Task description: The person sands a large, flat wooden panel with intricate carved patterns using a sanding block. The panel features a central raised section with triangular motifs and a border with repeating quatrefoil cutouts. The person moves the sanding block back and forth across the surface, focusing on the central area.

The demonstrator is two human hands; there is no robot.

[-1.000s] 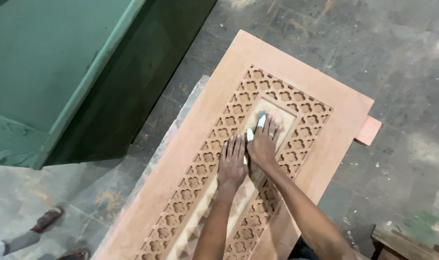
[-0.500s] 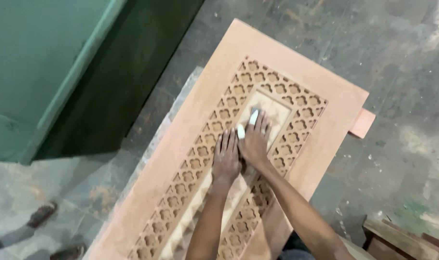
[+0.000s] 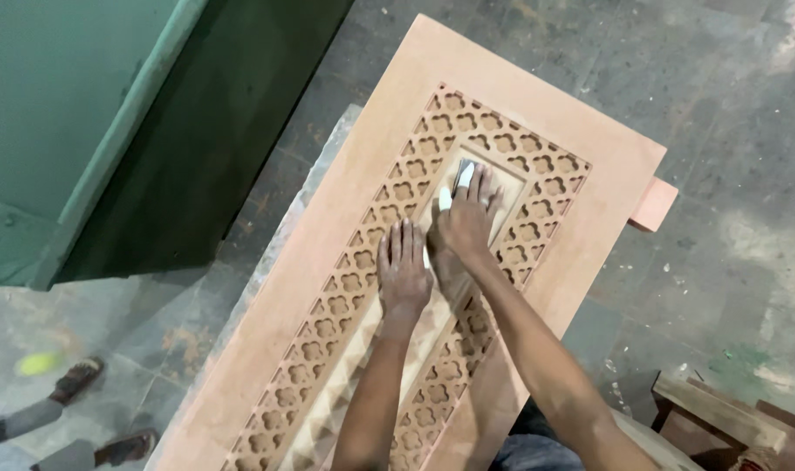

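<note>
Soft, even light falls from above; nothing glares. The carved wooden panel (image 3: pixel 467 262) is evenly lit and fairly sharp, its cut-out pattern crisp. Both forearms cast only faint shadows on it. The green cabinet (image 3: pixel 75 131) has a deep, dark shadow along its side. The yellow-green spot (image 3: pixel 38 363) at lower left is smeared by blur.

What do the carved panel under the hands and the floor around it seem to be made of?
Carved panel: probably unfinished wood or fibreboard; matte, pinkish-tan, with crisp cut-out lattice.
Floor: likely concrete or stone; grey, dull, stained and dusty.
</note>
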